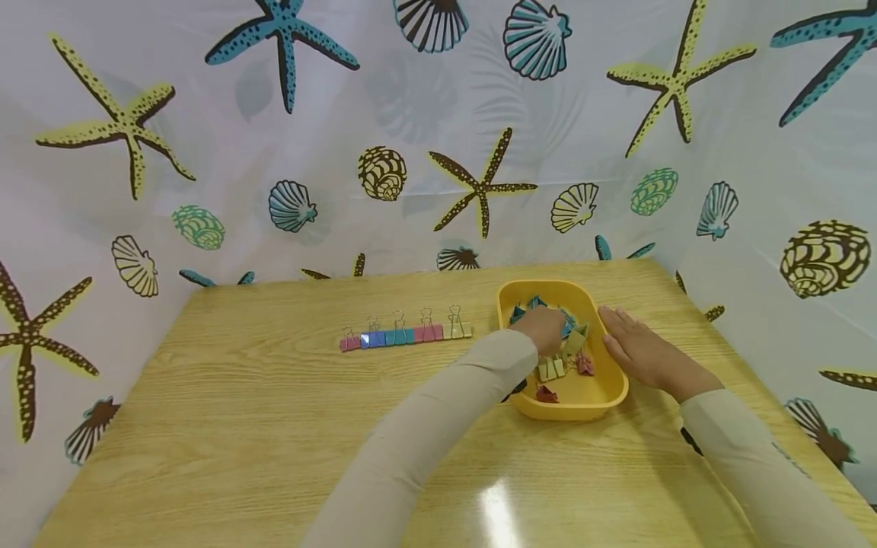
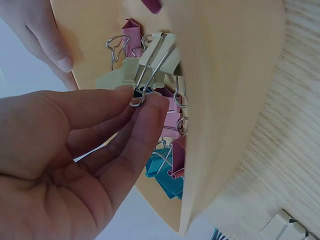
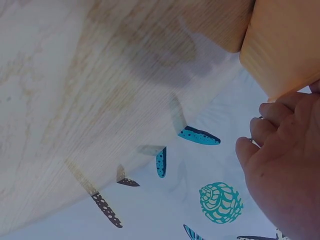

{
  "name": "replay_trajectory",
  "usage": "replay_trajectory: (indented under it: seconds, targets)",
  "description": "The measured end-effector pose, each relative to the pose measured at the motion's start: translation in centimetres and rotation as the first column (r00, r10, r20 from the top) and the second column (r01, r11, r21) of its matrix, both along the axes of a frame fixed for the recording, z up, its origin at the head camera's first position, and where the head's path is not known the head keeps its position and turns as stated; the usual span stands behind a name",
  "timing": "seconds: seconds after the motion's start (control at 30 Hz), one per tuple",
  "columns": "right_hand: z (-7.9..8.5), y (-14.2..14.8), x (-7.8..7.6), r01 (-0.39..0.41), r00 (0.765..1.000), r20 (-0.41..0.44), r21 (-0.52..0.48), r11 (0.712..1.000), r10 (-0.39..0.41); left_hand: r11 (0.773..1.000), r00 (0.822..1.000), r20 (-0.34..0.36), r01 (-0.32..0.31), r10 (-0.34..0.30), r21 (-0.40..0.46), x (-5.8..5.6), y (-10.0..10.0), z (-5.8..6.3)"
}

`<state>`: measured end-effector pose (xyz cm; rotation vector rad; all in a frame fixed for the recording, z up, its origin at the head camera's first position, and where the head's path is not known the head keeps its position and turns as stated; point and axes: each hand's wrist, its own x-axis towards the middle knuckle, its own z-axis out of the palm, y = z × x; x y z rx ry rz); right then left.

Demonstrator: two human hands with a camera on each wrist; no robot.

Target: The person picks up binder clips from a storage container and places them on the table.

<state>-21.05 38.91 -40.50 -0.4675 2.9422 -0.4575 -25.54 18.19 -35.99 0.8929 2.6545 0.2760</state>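
Note:
My left hand [image 1: 544,329] reaches down into a yellow plastic bin [image 1: 562,412] of mixed binder clips. In the left wrist view its thumb and fingers pinch the silver wire handle of a pale yellow binder clip [image 2: 167,57]. Around it in the bin lie pink clips [image 2: 132,37], a teal clip [image 2: 165,172] and a dark red clip [image 1: 546,393]. My right hand [image 1: 640,350] rests along the bin's right outer wall, fingers extended; the right wrist view shows this hand [image 3: 290,135] against the bin's side [image 3: 282,50].
Left of the bin, several binder clips stand side by side in a row, handles up: pinkish red [image 1: 350,343], blue [image 1: 373,339], teal [image 1: 400,336], pink [image 1: 428,332] and pale yellow [image 1: 457,329]. A shell-and-starfish cloth [image 1: 329,137] encloses the wooden table [image 1: 240,426].

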Motion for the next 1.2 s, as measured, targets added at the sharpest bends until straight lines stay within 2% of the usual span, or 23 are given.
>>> replay_trajectory:
  seconds: [0.33,0.5,0.67,0.9,1.0,1.2]
  targets:
    - [-0.1,0.0,0.0,-0.003,1.0,-0.005,-0.013,1.0,0.002,1.0,0.999,-0.041,-0.005,0.004,-0.017,0.6,0.6,-0.3]
    - [0.0,0.1,0.0,-0.001,1.0,-0.002,-0.004,1.0,0.001,0.999,0.994,-0.106,0.034,-0.038,-0.037,0.5,1.0,-0.6]
    - [0.1,0.1,0.1,0.004,1.0,0.007,-0.01,1.0,-0.004,0.996,0.989,-0.133,0.065,-0.072,-0.056,0.6,1.1,-0.3]
    - [-0.2,0.1,0.0,0.003,1.0,-0.003,-0.051,0.999,-0.003,0.992,0.995,-0.048,0.09,-0.086,0.084,0.4,0.2,0.2]
    - [-0.2,0.1,0.0,0.002,1.0,0.004,-0.047,0.999,-0.002,0.98,0.992,-0.067,0.119,-0.11,0.157,0.4,-0.7,0.4]
    - [0.1,-0.2,0.0,0.01,1.0,0.02,-0.016,1.0,-0.01,0.936,0.982,-0.114,0.178,-0.15,0.304,0.8,-2.4,0.7]
